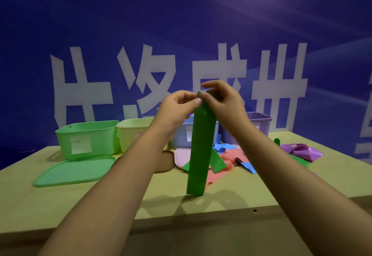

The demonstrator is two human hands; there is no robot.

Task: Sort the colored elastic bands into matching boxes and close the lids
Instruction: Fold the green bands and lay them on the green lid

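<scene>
A long green elastic band hangs straight down in front of me, its lower end near the table top. My left hand and my right hand both pinch its top end, raised above the table. At the back stand open boxes in a row: a green box, a pale yellow box, a blue box and a purple box. Loose blue bands, a coral band and purple bands lie on the table behind the hanging band.
A green lid lies flat before the green box. A brown lid and a pink lid lie behind my left arm. The wooden table ends close to me; a blue wall with white characters stands behind.
</scene>
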